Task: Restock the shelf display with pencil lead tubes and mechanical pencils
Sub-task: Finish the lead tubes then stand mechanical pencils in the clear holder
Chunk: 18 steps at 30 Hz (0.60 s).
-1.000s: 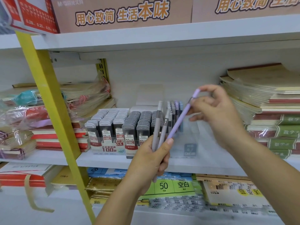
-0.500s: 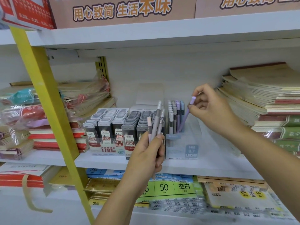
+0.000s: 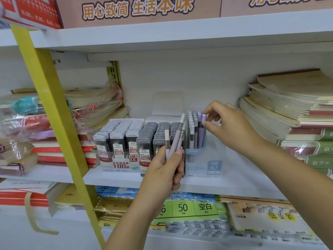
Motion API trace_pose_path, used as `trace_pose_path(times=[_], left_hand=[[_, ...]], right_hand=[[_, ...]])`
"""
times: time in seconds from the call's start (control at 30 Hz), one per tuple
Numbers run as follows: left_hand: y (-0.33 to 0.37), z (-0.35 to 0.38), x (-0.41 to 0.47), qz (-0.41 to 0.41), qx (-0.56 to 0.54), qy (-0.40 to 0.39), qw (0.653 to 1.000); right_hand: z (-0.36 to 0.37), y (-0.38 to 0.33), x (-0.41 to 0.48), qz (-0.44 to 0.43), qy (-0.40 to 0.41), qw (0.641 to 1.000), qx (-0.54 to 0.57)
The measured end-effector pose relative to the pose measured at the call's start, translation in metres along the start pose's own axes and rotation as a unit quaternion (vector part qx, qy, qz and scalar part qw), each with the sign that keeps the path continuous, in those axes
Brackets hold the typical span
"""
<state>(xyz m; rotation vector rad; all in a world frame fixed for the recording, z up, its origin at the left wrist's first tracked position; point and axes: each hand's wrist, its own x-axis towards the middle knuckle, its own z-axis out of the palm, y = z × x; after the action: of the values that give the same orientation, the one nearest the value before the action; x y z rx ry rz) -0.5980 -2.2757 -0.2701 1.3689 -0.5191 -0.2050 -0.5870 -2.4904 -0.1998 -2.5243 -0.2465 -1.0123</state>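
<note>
My left hand [image 3: 164,171] grips three mechanical pencils [image 3: 175,139], grey and pale pink, fanned upward in front of the lead display. My right hand [image 3: 228,123] pinches the cap of a purple mechanical pencil [image 3: 202,131] that stands upright in the clear pencil box [image 3: 205,159] on the middle shelf, beside several other pencils standing there. Left of that box, rows of pencil lead tubes [image 3: 133,136] in grey and dark cases fill a clear display tray [image 3: 120,166].
A yellow ladder rail [image 3: 54,109] slants across the left side. Wrapped notebooks [image 3: 295,112] are stacked on the right and more bundles [image 3: 32,127] on the left. The white shelf edge [image 3: 207,188] runs below; paper pads [image 3: 189,208] lie on the lower shelf.
My right hand carried the purple pencil from my left hand's bundle to the box and stood it upright there. My left hand lowered slightly with the rest.
</note>
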Motion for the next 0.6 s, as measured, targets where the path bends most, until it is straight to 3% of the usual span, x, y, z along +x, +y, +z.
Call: trace_pose_path(times=[0.13,0.23,0.37,0.47,0.6], left_hand=[[0.000,-0.001,-0.001,0.003,-0.006,-0.004,1.000],[0.000,-0.001,-0.002,0.008,0.003,-0.011,1.000],[0.003,0.001,-0.002,0.006,-0.006,-0.031,0.999],[0.006,0.004,-0.003,0.008,-0.002,-0.041,0.999],[0.006,0.008,-0.005,0.007,0.009,-0.051,0.999]], right_hand=[[0.004,0.000,0.000,0.008,-0.022,0.996,-0.083],[0.002,-0.006,-0.005,0.023,-0.010,0.997,-0.076],[-0.008,-0.028,-0.018,0.083,0.059,0.986,0.133],[-0.014,-0.048,-0.024,0.128,-0.023,0.943,0.306],[-0.013,-0.058,-0.025,0.162,-0.058,0.897,0.407]])
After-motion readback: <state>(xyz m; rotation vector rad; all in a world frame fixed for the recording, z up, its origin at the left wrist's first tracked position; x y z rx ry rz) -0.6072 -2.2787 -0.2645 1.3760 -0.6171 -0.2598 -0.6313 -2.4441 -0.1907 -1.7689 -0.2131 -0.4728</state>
